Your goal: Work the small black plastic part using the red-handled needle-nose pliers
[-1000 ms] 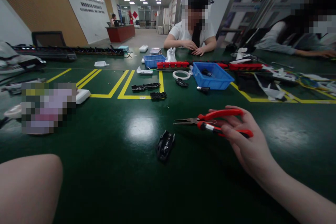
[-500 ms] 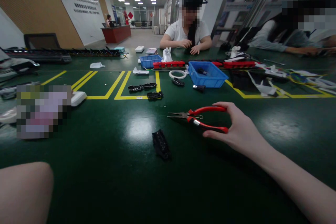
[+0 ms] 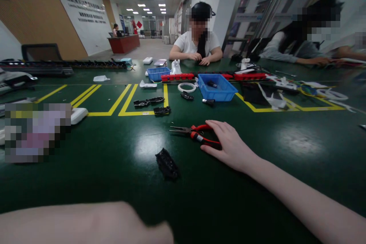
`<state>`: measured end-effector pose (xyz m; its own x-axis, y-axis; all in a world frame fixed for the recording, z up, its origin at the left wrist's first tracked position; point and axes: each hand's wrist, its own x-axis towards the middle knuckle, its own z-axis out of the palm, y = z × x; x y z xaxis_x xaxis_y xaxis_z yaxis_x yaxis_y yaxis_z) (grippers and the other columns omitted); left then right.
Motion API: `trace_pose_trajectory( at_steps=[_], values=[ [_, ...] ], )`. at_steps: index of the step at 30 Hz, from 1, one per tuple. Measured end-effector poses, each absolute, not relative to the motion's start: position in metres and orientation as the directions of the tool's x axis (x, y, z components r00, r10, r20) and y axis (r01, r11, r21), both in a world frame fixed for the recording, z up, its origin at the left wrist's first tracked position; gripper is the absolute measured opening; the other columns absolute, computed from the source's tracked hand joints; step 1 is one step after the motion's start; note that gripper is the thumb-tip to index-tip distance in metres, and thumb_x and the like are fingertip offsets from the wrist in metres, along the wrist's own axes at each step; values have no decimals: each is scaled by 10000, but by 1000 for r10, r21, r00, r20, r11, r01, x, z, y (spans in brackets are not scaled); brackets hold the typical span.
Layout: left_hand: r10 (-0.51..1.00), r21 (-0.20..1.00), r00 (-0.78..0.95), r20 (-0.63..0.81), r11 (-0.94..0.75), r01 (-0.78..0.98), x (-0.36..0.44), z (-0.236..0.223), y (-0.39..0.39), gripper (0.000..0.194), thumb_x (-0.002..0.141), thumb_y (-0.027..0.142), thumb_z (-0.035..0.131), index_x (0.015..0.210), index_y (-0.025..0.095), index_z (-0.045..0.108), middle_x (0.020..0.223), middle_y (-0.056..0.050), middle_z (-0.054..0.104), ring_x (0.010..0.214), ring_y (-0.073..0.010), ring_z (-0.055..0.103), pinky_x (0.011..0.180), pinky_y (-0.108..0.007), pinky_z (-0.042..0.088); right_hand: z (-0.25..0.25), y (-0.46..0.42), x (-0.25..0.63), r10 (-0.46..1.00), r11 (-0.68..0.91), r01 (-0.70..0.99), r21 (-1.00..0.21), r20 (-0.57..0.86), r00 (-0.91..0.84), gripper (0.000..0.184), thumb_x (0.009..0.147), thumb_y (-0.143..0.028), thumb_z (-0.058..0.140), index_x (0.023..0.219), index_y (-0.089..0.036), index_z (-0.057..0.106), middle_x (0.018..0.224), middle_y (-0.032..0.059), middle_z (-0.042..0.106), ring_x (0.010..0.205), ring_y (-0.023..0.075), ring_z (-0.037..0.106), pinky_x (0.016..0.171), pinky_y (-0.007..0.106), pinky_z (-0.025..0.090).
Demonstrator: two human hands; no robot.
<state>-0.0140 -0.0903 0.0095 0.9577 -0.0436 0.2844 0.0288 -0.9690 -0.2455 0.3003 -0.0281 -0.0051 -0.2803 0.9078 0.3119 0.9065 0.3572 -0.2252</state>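
Observation:
My right hand (image 3: 225,143) is wrapped over the red handles of the needle-nose pliers (image 3: 197,132). The pliers lie on the green tabletop, their jaws slightly apart and pointing left. Nearer to me than the pliers is a black plastic part (image 3: 167,164), which neither hand touches. My left hand (image 3: 137,223) reaches in at the bottom edge. It is blurred, its fingers are cut off by the frame, and whether it holds anything is hidden.
Farther off lie several black parts (image 3: 162,110), a white ring (image 3: 187,87) and a blue bin (image 3: 217,87) with black pieces inside. A white box (image 3: 79,115) is on the left. Across the table sits a person in a black cap (image 3: 201,11). More people are at the right.
My right hand has moved left and farther over the handles, covering more of them. The handles look closer together. My left arm has come rightward, bringing the hand into view.

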Motion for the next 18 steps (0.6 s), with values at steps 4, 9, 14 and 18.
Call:
trace_pose_trajectory(
  at_steps=[4, 9, 14, 18],
  values=[
    [57, -259, 977, 207, -959, 111, 7, 18, -46, 374, 942, 371, 500, 1271, 203, 562, 1307, -53, 593, 737, -148, 609, 590, -307, 483, -4, -25, 291, 880, 417, 893, -169, 322, -350, 723, 846, -597, 543, 1427, -202, 371, 1395, 170, 500, 1296, 337, 456, 1078, 596, 343],
    [130, -160, 971, 202, -973, 164, 6, 15, -34, 355, 946, 384, 496, 1219, 168, 570, 1252, -46, 630, 780, -145, 610, 628, -300, 430, 5, -6, 281, 866, 469, 875, -121, 258, -428, 490, 935, -455, 446, 1326, -162, 489, 1281, 163, 571, 1184, 302, 532, 993, 503, 447],
    [84, -131, 965, 250, -984, 120, -5, 19, -30, 219, 931, 326, 532, 1082, 195, 624, 1195, -23, 662, 738, -130, 595, 629, -305, 407, 9, 10, 274, 848, 482, 873, -82, 295, -440, 432, 911, -444, 502, 1245, -173, 541, 1148, 143, 615, 1039, 292, 579, 882, 464, 494],
    [-97, -180, 962, 254, -982, -52, -11, 20, -15, 154, 928, 297, 540, 987, 212, 655, 1199, -19, 663, 781, -132, 616, 774, -308, 448, 10, 9, 274, 817, 505, 862, -48, 350, -459, 394, 884, -449, 550, 1157, -167, 578, 1064, 135, 631, 960, 283, 588, 818, 444, 513]
  ],
)
